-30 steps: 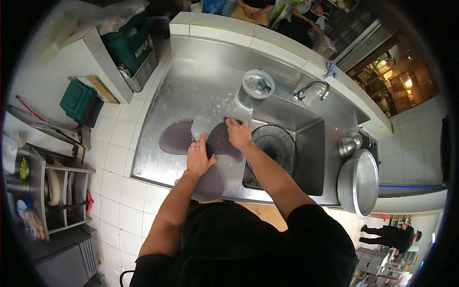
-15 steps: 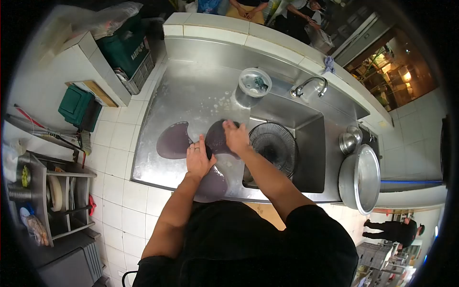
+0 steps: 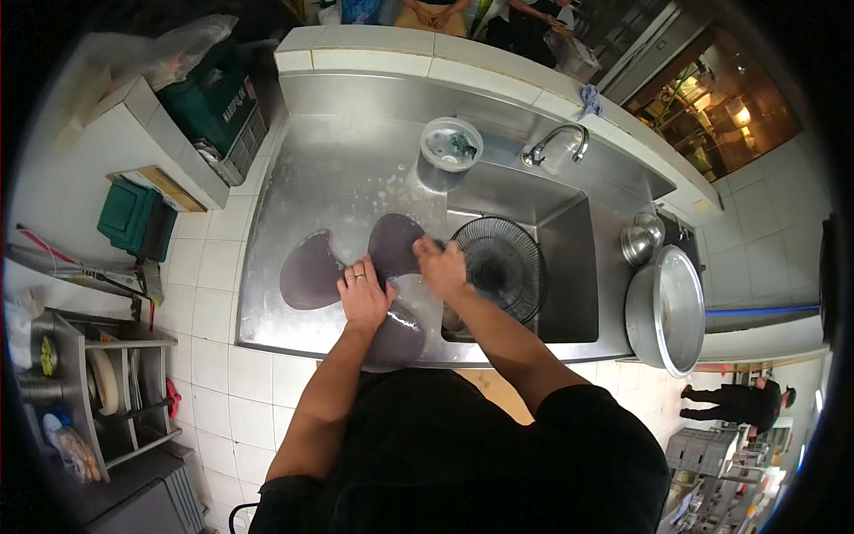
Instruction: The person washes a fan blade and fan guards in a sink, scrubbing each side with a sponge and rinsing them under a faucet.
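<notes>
A purple, see-through three-bladed fan blade (image 3: 311, 271) lies flat on the wet steel counter (image 3: 334, 173). My left hand (image 3: 364, 295), a ring on one finger, holds it around the middle, thumb and fingers on either side of the hub. At the right edge of the upper blade is my right hand (image 3: 442, 270), its fingers curled and slightly blurred. Something small and dark shows at those fingertips; I cannot make out what it is. Suds speckle the counter above the blades. A round black fan grille (image 3: 531, 258) rests in the sink to the right.
Behind the sink stand a clear tub (image 3: 451, 145) with a green scrubber in soapy water and a curved faucet (image 3: 560, 142). A large metal basin (image 3: 663, 311) and metal bowls (image 3: 637, 245) sit at right. A person (image 3: 747, 405) stands far right; others are beyond the tiled wall.
My right hand has moved from the upper blade's face to its right edge. The left hand stays on the hub. The whole view has shifted slightly.
</notes>
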Motion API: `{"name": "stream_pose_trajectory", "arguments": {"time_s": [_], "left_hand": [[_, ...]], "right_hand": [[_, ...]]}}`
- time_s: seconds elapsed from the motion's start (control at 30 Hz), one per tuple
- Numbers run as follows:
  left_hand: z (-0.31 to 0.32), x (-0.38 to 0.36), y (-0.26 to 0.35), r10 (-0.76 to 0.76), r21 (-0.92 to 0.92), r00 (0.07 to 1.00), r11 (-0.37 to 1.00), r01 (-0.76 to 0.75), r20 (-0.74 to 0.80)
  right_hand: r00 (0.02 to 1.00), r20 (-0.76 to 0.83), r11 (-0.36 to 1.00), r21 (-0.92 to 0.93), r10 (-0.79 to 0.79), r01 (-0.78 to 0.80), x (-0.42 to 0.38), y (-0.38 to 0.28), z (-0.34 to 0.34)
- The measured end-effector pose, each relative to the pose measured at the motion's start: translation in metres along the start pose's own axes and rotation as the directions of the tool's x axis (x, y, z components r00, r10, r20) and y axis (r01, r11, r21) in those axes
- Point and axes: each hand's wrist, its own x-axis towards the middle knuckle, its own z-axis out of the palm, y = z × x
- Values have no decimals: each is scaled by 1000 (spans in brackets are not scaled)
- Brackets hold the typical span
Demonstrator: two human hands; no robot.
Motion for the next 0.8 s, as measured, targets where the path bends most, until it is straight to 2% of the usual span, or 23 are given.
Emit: {"name": "stream_pose_trajectory", "arguments": {"time_s": [0.07, 0.1, 0.13, 0.2, 0.23, 0.33, 0.37, 0.4, 0.47, 0.5, 0.53, 0.6, 0.63, 0.67, 0.73, 0.77, 0.8], "left_hand": [[1, 1, 4, -33, -32, 999, 999, 33, -6], [-1, -2, 5, -25, -33, 1000, 999, 24, -4], [-1, -3, 7, -26, -20, 1000, 999, 26, 3], [0, 3, 7, -31, -8, 1000, 999, 31, 7], [1, -1, 7, -40, 12, 999, 999, 40, 9], [0, -3, 8, -63, 18, 998, 998, 63, 27], [0, -1, 9, -65, 4, 997, 998, 65, 38], [0, 4, 11, -61, -1, 998, 998, 61, 28], [3, -1, 10, -51, 9, 999, 999, 51, 6], [3, 0, 10, -57, 7, 998, 998, 57, 6], [0, 1, 11, -54, 7, 999, 999, 54, 4], [-2, -5, 6, -35, 18, 999, 999, 35, 15], [-1, -5, 5, -28, 6, 999, 1000, 28, 23], [1, 0, 7, -27, -10, 999, 1000, 28, 20], [1, -2, 7, -22, 12, 1000, 1000, 22, 13], [2, 1, 8, -25, 37, 1000, 999, 25, 4], [3, 4, 10, -26, 37, 1000, 999, 26, -4]], "right_hand": [[991, -56, 976, -175, 118, -126, 1, -5, -21], [996, 79, 994, -105, 33, -24, -9, -12, -11], [997, 70, 994, -109, 35, -28, -16, -7, 0], [993, -12, 989, -94, -120, 118, -28, 5, 13], [987, -152, 983, -182, -54, 26, -25, 5, -14], [992, -119, 976, -210, 29, -54, -19, 4, -20], [999, -15, 998, -53, 30, -31, -28, -4, 1], [999, -24, 998, -61, 32, -33, -23, 7, 10], [990, -80, 985, -136, -113, 102, -20, 4, -5], [992, -86, 983, -156, 89, -102, -5, 1, -28], [994, -79, 983, -157, 82, -94, 8, 5, -27], [999, -39, 996, -88, -15, 11, 21, 2, -11], [945, -62, 941, -128, -322, 312, 17, -5, -8], [944, -70, 940, -139, -323, 311, 27, -2, -12], [982, -173, 997, -40, -77, 72, 44, 2, -18], [970, -199, 990, 3, 142, -144, 60, 4, -23], [969, -206, 990, 1, 138, -140, 67, -2, -24]]}}
